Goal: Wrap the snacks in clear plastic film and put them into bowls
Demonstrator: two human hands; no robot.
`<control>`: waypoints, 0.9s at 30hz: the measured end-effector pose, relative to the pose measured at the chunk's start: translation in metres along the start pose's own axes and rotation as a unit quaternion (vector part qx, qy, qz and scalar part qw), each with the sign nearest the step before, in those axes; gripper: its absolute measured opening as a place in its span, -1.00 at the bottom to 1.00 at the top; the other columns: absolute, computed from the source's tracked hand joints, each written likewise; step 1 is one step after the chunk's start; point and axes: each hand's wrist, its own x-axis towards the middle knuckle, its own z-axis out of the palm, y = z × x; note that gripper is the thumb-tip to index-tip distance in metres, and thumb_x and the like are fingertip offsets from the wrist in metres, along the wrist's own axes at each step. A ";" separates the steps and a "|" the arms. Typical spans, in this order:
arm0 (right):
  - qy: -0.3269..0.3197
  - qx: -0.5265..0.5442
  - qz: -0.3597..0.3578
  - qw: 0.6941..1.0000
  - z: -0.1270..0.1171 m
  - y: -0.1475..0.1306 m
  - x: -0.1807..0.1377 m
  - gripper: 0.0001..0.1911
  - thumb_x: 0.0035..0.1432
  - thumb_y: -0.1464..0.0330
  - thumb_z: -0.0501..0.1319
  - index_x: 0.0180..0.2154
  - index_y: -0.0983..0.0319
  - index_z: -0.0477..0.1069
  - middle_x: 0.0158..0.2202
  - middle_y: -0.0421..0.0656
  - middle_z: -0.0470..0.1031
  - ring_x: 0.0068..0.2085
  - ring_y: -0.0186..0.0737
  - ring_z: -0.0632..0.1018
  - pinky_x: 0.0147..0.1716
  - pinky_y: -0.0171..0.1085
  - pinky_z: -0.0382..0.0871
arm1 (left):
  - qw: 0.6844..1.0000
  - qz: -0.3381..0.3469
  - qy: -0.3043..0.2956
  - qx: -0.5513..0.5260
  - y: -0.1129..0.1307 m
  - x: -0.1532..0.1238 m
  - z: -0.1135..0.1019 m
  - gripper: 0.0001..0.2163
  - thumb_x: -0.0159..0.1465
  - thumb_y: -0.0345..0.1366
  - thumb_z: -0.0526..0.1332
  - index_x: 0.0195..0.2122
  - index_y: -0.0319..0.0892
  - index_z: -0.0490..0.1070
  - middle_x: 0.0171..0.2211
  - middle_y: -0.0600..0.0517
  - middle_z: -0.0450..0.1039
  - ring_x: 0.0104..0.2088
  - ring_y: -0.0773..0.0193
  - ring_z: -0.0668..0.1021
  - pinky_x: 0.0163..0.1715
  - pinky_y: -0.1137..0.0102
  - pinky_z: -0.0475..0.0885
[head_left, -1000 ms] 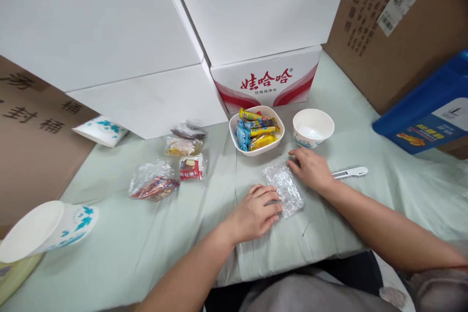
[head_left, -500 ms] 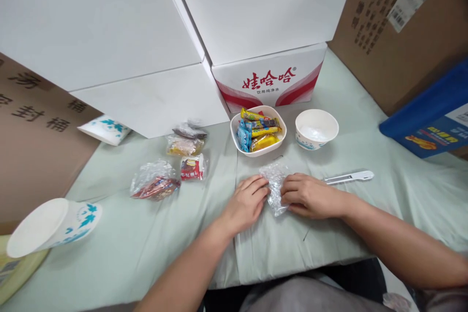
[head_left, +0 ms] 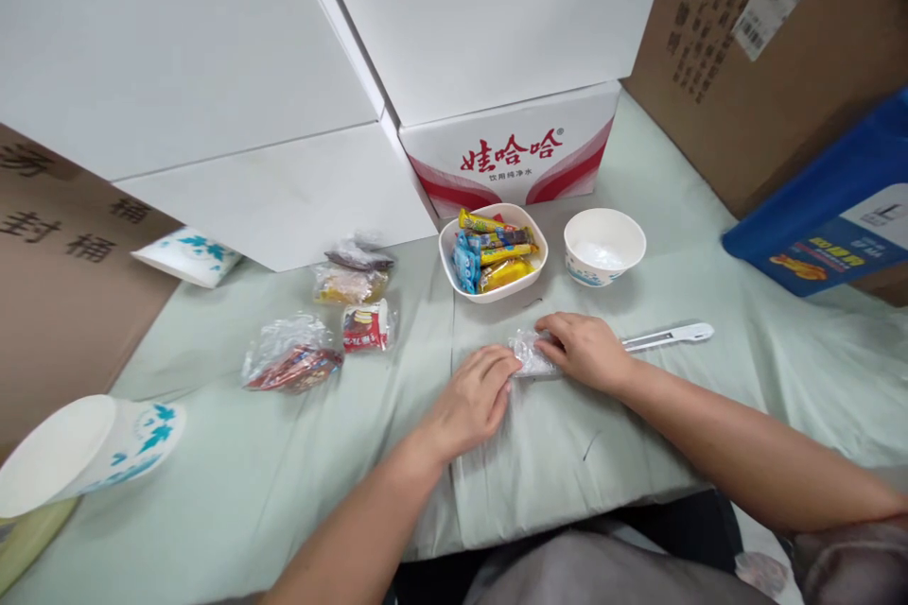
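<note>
A crumpled clear plastic bag (head_left: 532, 354) lies on the green cloth between my hands, folded into a short, flat bundle. The fingers of my left hand (head_left: 475, 397) are bent together and grip its left end. At its right end, my right hand (head_left: 583, 350) pinches the plastic with thumb and fingers. Just right of that hand lies a white utility knife (head_left: 671, 337). Beyond my hands stand a white bowl (head_left: 454, 282) of wrapped snacks (head_left: 500, 253) and a paper bowl (head_left: 602, 276) with clear plastic inside.
Several bagged snacks (head_left: 298, 367) lie at the left, near a red packet (head_left: 365, 327). A paper cup (head_left: 134, 444) rests on its side at the far left. White cartons (head_left: 507, 151) stand behind the bowls, and a blue package (head_left: 823, 227) leans at the right.
The plastic bag has gone from spread lengthwise to folded short, its near edge turned away from me. My right hand has moved up and farther from me with it; my left stays close by.
</note>
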 end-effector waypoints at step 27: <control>0.219 -0.007 -0.110 0.969 -0.058 0.023 0.002 -0.73 0.28 0.36 0.08 -0.16 0.16 0.57 -0.09 -0.02 0.54 -0.04 -0.06 0.51 -0.03 -0.07 0.41 | 0.995 -0.065 0.080 -0.001 -0.011 0.001 -0.001 -0.83 0.33 -0.36 0.11 -0.36 -0.17 0.46 -0.36 -0.03 0.52 -0.29 0.25 0.54 -0.25 0.33 0.48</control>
